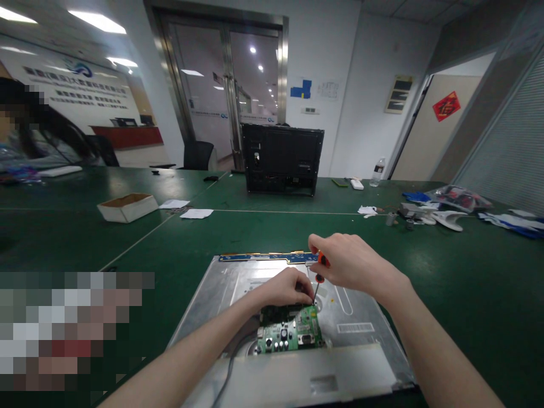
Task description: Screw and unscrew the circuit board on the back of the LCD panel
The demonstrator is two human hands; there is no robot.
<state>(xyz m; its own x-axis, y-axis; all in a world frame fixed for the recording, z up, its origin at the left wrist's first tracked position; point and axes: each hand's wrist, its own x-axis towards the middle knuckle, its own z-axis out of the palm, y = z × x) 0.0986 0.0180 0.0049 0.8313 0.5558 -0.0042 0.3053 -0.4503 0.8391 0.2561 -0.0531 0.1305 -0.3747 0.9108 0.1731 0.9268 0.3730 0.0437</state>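
My right hand [346,262] is closed around the orange-and-black handle of a screwdriver [320,272]. The screwdriver's thin shaft points down to the upper right corner of a green circuit board [289,333]. Beside the tip, my left hand [293,288] has its fingers curled and pinched together at the board's upper edge; whatever they hold, if anything, is hidden. The board sits on the metal back of a flat display panel [365,306] lying on the table. A blue strip board [259,258] runs along the panel's far edge, and a grey cable [230,365] leaves the green board at the left.
A black monitor casing [283,161] stands upright ahead on the green table [204,235]. An open white box [128,208] and papers [196,213] lie to the left. Bottle [377,171], metal parts and plastic bags [461,197] are at right. A person sits at far left.
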